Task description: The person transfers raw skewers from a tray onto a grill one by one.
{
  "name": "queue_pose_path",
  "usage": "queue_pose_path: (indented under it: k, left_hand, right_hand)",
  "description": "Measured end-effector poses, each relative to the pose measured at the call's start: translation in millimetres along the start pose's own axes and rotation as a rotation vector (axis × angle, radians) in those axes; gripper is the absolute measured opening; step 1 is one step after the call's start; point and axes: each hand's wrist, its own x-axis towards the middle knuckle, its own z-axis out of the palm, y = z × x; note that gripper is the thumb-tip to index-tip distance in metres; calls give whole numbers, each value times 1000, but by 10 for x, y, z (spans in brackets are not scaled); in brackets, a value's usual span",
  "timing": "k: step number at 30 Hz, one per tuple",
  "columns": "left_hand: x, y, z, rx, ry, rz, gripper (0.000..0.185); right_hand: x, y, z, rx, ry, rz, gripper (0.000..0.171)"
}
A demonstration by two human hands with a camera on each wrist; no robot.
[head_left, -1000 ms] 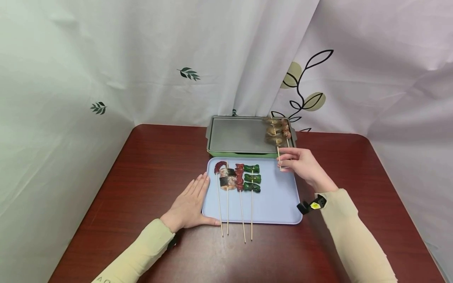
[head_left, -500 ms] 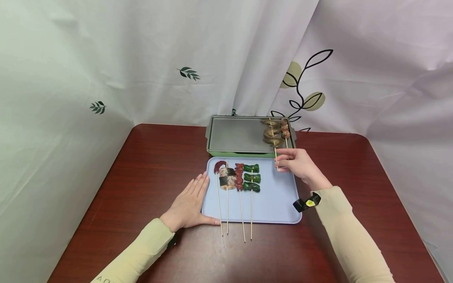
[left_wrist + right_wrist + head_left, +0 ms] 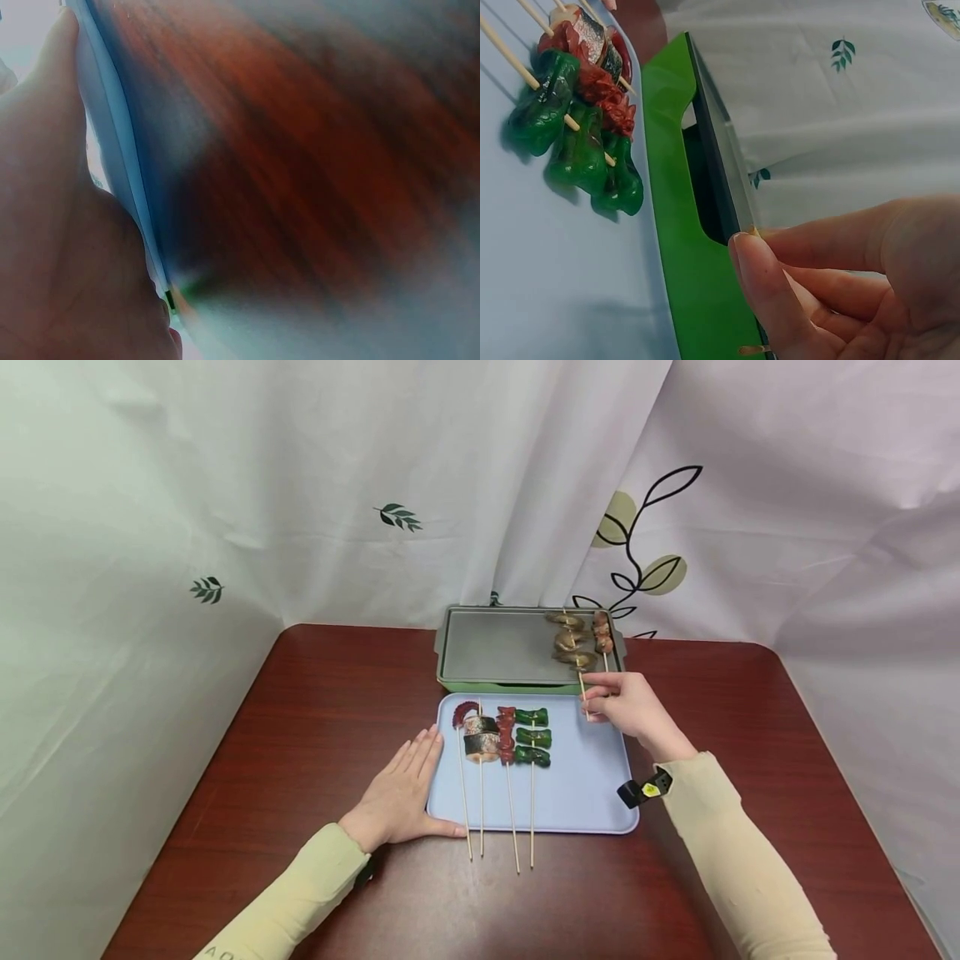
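Note:
My right hand [image 3: 611, 697] pinches the wooden stick of a mushroom skewer [image 3: 569, 641] that lies on the right side of the green grill pan [image 3: 510, 681], next to a brown meat skewer [image 3: 602, 632]. In the right wrist view the fingers [image 3: 769, 296] curl over the pan's green wall [image 3: 682, 247]. My left hand [image 3: 401, 785] lies flat on the table against the left edge of the light blue tray [image 3: 585, 785]; the left wrist view shows the palm [image 3: 52, 225] against that tray edge [image 3: 120, 172]. On the tray lie several skewers, among them green pepper [image 3: 532, 737], red meat [image 3: 507, 735] and fish [image 3: 481, 737].
The dark red table [image 3: 300, 735] is backed by white curtains [image 3: 337, 485] printed with leaves. The grill pan sits at the table's far edge, just behind the tray. Skewer sticks overhang the tray's near edge [image 3: 498, 852].
My right hand has shifted the mushroom skewer slightly left and farther onto the grill pan. The left hand has stayed put.

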Motion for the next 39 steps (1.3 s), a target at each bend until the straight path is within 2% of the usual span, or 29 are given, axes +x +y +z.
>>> queue_pose_path:
  k: [8, 13, 17, 25, 34, 39]
  left_hand:
    - [-10, -3, 25, 6, 5, 1, 140]
    - [-11, 7, 5, -4, 18, 11, 139]
    - [-10, 21, -28, 0, -1, 7, 139]
    - [-7, 28, -62, 5, -27, -6, 139]
    - [-8, 29, -77, 10, -26, -6, 139]
    - [-8, 28, -74, 9, -27, -7, 139]
  right_hand:
    - [-3, 26, -8, 5, 3, 33, 50]
    - [-42, 23, -30, -50, 7, 17, 48]
    - [-123, -22, -62, -109, 46, -26, 51]
    - [-410, -217, -75, -151, 152, -163, 54]
    - [-702, -292, -25, -144, 146, -262, 49]
    - [-805, -289, 3, -141, 136, -281, 44]
